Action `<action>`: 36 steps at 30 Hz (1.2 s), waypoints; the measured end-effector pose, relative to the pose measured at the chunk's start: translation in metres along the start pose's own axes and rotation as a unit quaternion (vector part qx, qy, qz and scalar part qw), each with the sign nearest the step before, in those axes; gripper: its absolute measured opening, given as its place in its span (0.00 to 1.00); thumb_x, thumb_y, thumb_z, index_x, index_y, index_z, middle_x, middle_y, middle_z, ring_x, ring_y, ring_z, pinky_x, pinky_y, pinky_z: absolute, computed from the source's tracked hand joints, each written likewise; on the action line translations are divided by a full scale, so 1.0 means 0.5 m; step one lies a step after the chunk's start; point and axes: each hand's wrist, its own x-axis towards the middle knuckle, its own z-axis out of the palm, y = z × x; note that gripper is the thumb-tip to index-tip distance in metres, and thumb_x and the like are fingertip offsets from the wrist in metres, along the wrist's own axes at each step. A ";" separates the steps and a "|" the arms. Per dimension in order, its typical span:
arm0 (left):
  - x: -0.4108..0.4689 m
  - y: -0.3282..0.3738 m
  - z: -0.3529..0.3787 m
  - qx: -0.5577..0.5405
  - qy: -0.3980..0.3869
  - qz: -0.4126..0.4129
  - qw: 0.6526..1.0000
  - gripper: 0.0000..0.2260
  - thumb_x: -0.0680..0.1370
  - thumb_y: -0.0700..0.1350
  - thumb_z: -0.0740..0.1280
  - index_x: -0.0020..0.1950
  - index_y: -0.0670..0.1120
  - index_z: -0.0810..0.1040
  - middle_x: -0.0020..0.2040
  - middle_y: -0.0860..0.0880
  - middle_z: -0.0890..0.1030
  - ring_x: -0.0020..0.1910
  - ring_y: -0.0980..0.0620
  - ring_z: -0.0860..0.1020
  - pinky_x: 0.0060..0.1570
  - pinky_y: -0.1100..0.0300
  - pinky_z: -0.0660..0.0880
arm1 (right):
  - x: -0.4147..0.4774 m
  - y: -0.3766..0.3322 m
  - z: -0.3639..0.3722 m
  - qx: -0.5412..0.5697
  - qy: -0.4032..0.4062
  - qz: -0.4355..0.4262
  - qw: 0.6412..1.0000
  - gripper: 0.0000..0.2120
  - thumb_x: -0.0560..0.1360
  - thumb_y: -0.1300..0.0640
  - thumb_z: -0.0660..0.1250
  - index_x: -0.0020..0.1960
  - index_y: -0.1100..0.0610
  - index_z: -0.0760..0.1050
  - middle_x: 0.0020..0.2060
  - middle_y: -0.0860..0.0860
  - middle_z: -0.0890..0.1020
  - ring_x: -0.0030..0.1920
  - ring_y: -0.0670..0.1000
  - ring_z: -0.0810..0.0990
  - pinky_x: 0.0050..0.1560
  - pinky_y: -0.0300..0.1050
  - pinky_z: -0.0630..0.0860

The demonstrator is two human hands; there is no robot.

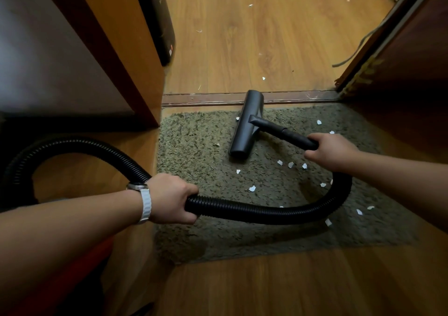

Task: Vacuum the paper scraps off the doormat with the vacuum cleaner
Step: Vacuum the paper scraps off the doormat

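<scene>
A person stands over a green shag doormat [194, 150] in a doorway, both hands on a black vacuum cleaner's parts. The right hand [331, 149] is curled around the near end of the rigid tube [283, 132], which slants down and to the left into the floor head [246, 124]. The head lies flat on the far part of the mat, its long side pointing away from the person and its far end reaching over the dark threshold strip [206, 98]. The left hand [169, 198], with a white-strapped watch [143, 199] on its wrist, grips the ribbed hose [266, 212] with fingers wrapped around it. From that grip the hose sags across the mat in a loop up to the right hand; behind the left hand it arches over the wooden floor [242, 44] and drops out of sight at the left edge. White paper scraps [252, 188] dot the mat, most of them on its right half: a small cluster just near of the head, others inside and beside the hose loop, a few toward the right edge. The mat's left half shows almost none. More white bits lie scattered on the floor beyond the threshold. A wooden panel [109, 36] rises at left, with a dark object [162, 19] standing behind it, and a dark door [412, 61] stands open at right, a grey cord [358, 46] trailing beside it. Something red [101, 250] shows under the left forearm, too shadowed to identify.
</scene>
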 end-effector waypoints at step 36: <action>-0.008 0.006 0.009 -0.008 -0.008 0.010 1.000 0.15 0.70 0.64 0.63 0.41 0.54 0.70 0.35 0.54 0.77 0.36 0.52 0.78 0.40 0.57 0.77 | -0.023 -0.002 0.001 -0.046 -0.025 -0.031 0.998 0.11 0.73 0.47 0.68 0.56 0.45 0.78 0.38 0.46 0.81 0.37 0.46 0.77 0.34 0.42 0.73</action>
